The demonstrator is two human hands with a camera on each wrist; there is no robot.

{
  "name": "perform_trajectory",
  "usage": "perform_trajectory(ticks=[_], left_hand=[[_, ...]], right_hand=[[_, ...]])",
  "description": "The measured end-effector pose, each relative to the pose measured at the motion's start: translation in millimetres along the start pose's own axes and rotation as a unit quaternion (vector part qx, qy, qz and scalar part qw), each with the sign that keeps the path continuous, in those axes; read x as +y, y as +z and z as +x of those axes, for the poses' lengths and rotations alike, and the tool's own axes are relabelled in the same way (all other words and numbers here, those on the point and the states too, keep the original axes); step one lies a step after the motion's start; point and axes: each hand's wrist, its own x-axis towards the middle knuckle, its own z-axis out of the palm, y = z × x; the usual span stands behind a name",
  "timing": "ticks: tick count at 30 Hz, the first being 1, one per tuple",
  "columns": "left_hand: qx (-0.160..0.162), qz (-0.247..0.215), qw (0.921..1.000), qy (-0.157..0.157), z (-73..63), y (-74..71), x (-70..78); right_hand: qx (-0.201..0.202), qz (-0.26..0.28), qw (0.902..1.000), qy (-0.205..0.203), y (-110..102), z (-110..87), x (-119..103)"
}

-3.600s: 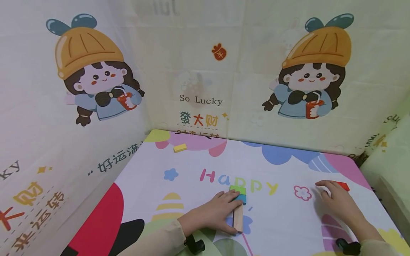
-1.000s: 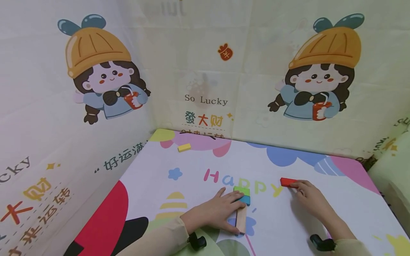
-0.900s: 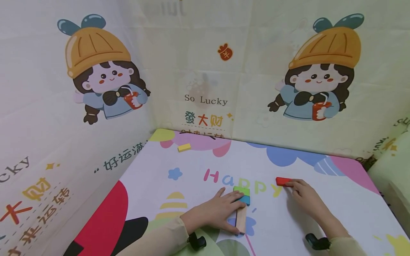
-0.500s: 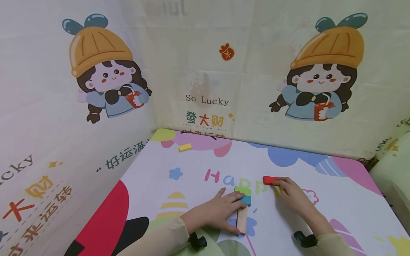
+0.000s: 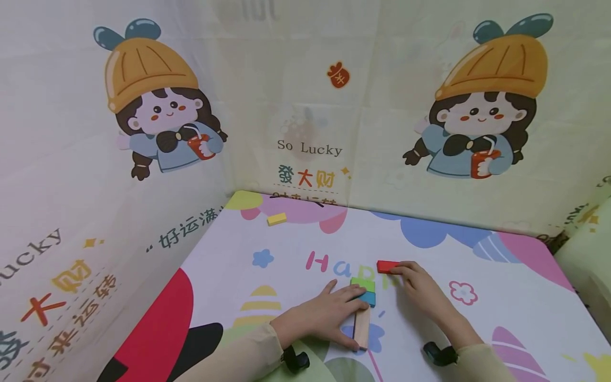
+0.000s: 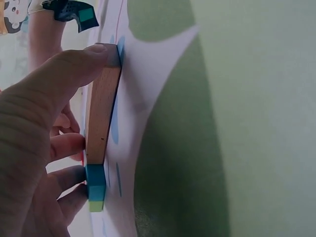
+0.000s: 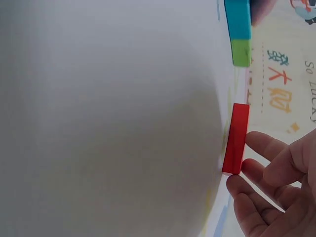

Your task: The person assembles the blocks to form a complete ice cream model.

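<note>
My left hand [image 5: 326,317] lies spread along a row of blocks. Its thumb presses the near end of a long plain wooden block [image 5: 361,330], and its fingertips touch the blue block [image 5: 368,300] and the green block [image 5: 364,284] at the far end. The left wrist view shows the wooden block [image 6: 101,113] running up against the blue one. To the right, my right hand [image 5: 422,289] holds a red block [image 5: 387,266] by its right end, fingertips bent. In the right wrist view the red block [image 7: 236,138] is a short way from the green block [image 7: 241,52].
A yellow block [image 5: 277,219] lies at the back left of the tabletop [image 5: 296,236]. The cover is printed with "Happy", flowers and coloured shapes. A patterned cloth [image 5: 305,95] hangs behind and along the sides.
My right hand has reached the red block at the far right and brought it left, close to the green block. My left hand has stayed on the row of blocks.
</note>
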Motion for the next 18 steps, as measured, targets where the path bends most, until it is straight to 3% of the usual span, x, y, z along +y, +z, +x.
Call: perform_trajectory(ticks=[18], left_hand=[[-0.007, -0.008, 0.9999, 0.001, -0.9, -4.2, -1.7]], right_hand=[[-0.001, 0.007, 0.9998, -0.017, 13.3, 13.1, -15.6]])
